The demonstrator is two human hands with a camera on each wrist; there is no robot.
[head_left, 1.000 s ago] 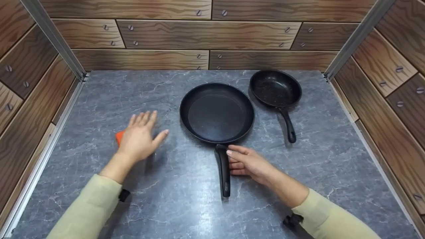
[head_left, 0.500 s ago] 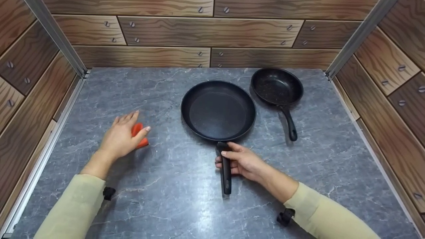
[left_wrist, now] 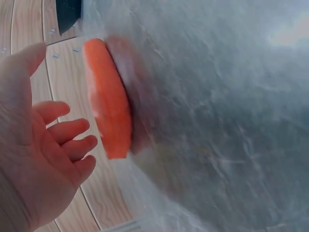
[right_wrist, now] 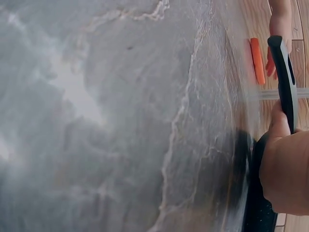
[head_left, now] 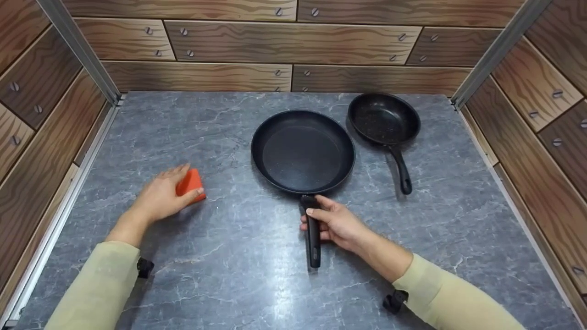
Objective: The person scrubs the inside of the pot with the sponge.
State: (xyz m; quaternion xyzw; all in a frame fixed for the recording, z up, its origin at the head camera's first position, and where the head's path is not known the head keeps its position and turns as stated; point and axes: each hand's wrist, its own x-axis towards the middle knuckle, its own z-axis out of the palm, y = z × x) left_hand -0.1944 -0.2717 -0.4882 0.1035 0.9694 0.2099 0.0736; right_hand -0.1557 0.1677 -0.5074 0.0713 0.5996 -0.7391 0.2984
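A large black frying pan (head_left: pixel 302 153) lies on the grey marbled table, its handle (head_left: pixel 314 247) pointing toward me. My right hand (head_left: pixel 341 224) holds that handle near the pan, thumb on top and fingers beneath. In the right wrist view the handle (right_wrist: pixel 286 82) sticks out past the thumb. On the left is an orange block, likely a sponge (head_left: pixel 191 182), standing on the table. My left hand (head_left: pixel 160 193) is right beside it, thumb and fingers spread around its near side. The left wrist view shows a gap between the loosely bent fingers (left_wrist: pixel 72 130) and the sponge.
A smaller black frying pan (head_left: pixel 384 119) stands at the back right, close to the large pan's rim, its handle toward me. Wood-patterned walls (head_left: pixel 229 43) enclose the table at the back and both sides, with metal posts at the back corners.
My left hand has moved left and slightly down, from over the sponge to beside it, uncovering the sponge. My right hand has closed its fingers around the large pan's handle.
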